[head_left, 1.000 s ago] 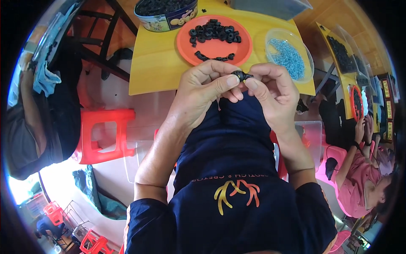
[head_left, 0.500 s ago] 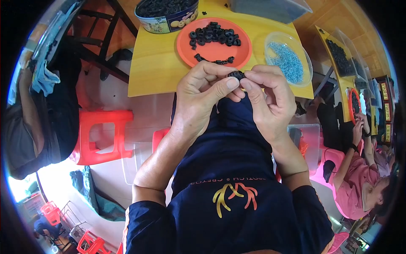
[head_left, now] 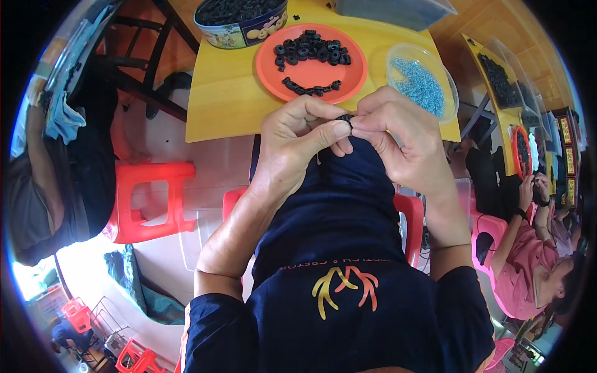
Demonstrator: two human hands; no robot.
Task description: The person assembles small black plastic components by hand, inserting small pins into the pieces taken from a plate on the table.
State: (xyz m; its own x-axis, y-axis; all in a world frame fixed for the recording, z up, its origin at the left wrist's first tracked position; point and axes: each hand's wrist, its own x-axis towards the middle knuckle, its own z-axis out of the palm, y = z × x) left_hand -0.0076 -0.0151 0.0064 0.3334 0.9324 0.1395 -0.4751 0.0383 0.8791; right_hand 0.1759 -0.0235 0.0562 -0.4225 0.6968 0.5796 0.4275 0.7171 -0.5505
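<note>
Black piece [head_left: 346, 118] clamped in grip of left hand [head_left: 291, 138] above near edge of worktop [head_left: 219, 102], mid-work; right hand [head_left: 407, 138] meets it, fingertips together, can't see what's between. Near-rim row [head_left: 303, 91] on orange plate [head_left: 266, 76] looks done. Plenty of blue bits [head_left: 421, 86], right edge. Plate's far-side heap [head_left: 311, 50] looks left, plus stocked tin [head_left: 231, 38], left edge.

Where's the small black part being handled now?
In the head view, the small black part is upper middle, slightly right, pinched by the left hand where it meets the right hand, just below the orange plate.
</note>
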